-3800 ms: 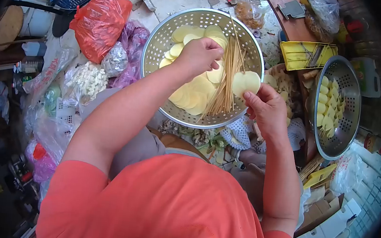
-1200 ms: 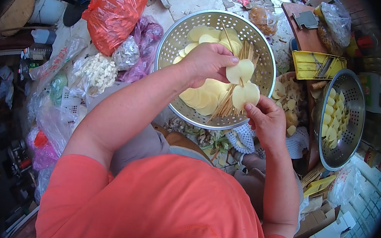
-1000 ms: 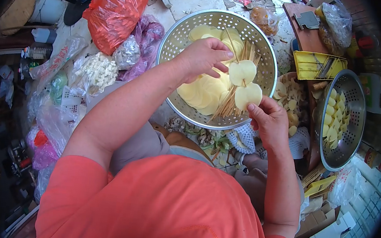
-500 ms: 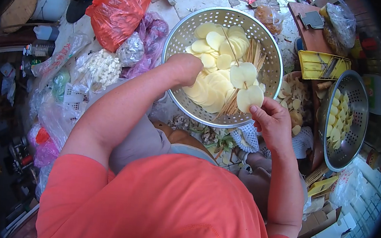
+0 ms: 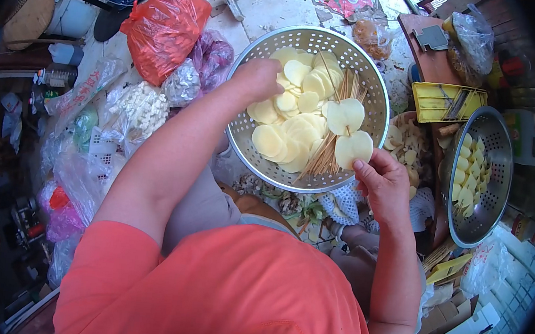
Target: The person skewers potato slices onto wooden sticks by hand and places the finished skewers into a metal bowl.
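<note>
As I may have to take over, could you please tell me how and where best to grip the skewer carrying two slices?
Probably pinch the skewer by its bare far length, coming from the person's left: that slender part sticks out uncovered past the upper slice, while the right hand pinches the thin lower slice.

On one thin brown skewer [image 5: 330,78], two flat, pale yellow slices are threaded, the upper slice [image 5: 345,115] and the lower slice [image 5: 353,149], which is pinched at its edge. The skewer is held slanted, and beyond the upper slice its long part is left bare. In the perforated metal colander [image 5: 375,106], many loose slices [image 5: 300,131], thin and round, are spread in overlapping layers.
</note>
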### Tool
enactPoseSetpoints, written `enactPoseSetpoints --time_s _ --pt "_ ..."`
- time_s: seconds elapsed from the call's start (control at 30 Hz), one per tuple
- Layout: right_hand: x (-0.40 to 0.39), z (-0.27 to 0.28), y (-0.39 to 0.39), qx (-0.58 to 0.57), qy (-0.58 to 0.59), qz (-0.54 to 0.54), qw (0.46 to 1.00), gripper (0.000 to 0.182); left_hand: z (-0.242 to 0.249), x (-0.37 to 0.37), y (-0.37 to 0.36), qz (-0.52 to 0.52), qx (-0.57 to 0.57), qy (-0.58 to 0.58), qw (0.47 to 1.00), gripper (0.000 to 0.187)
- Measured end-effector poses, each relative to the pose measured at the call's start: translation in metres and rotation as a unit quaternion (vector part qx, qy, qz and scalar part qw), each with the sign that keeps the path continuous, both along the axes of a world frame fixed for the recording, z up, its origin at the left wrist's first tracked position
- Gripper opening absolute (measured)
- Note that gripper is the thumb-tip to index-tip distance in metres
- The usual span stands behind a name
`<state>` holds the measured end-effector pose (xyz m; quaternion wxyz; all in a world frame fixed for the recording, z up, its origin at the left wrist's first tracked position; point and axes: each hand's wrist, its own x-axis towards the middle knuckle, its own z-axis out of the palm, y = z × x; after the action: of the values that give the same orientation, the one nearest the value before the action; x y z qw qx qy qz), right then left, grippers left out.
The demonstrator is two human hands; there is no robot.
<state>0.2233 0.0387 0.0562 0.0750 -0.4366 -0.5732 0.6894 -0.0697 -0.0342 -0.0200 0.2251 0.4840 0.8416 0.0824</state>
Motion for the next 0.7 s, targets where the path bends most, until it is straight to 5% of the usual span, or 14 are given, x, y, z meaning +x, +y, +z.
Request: enactPoseSetpoints --time_s 0.37,0.57,0.63,0.7 --pt "0.004 0.0 -0.003 -0.024 0.018 0.005 1.0 0.017 0.014 0.011 0.011 -0.02 -0.065 -0.012 0.998 0.022" --pt "0.0 0.003 -0.008 -0.039 0.01 0.034 0.999 0.015 0.029 0.011 0.01 0.024 -0.039 -0.202 0.978 0.02" --pt "0.002 0.001 -0.01 -0.042 0.017 0.042 0.998 0.015 0.042 0.006 0.014 0.236 0.115 -0.422 0.868 0.022" --pt "0.002 0.003 -0.011 -0.045 0.026 0.052 0.997 0.014 0.048 0.004 0.016 0.279 0.164 -0.477 0.818 0.027"
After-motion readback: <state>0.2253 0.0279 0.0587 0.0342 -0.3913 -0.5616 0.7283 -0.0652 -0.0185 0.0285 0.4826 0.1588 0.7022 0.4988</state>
